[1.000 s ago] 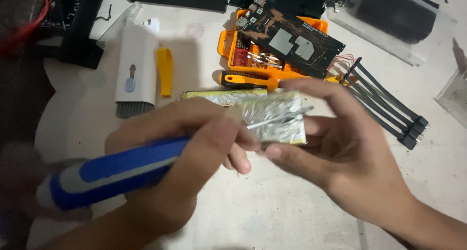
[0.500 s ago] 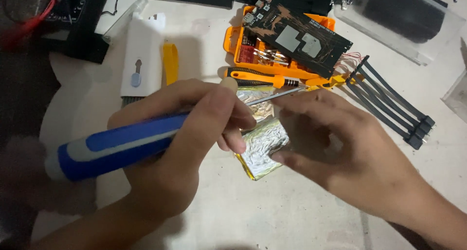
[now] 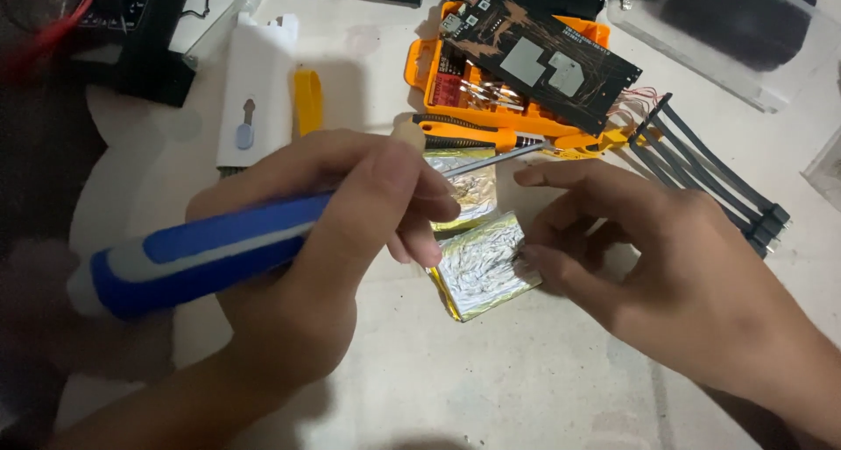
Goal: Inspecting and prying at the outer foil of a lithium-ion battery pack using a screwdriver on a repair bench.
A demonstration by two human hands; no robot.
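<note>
My left hand [image 3: 333,240] is shut on a screwdriver with a blue and white handle [image 3: 201,257]. Its metal shaft [image 3: 499,156] points right, above the table. Below the shaft a crinkled silver foil pouch [image 3: 482,270] lies flat on the white table. A second foil pouch [image 3: 473,187] lies just behind it, partly hidden by my fingers. My right hand [image 3: 666,266] hovers at the right with fingers spread. Its thumb touches the near pouch's right edge, and its index finger reaches toward the shaft's tip.
An orange tool case [image 3: 420,64] with a dark circuit board [image 3: 543,60] on top sits at the back. A small orange and black screwdriver [image 3: 464,134] lies in front of it. Black cables [image 3: 710,178] lie to the right, a white brush tool [image 3: 258,91] and a yellow pry tool [image 3: 308,104] to the left.
The foil pouch was held up in my right hand; now it lies on the table with that hand opened beside it. The screwdriver stays in my left hand.
</note>
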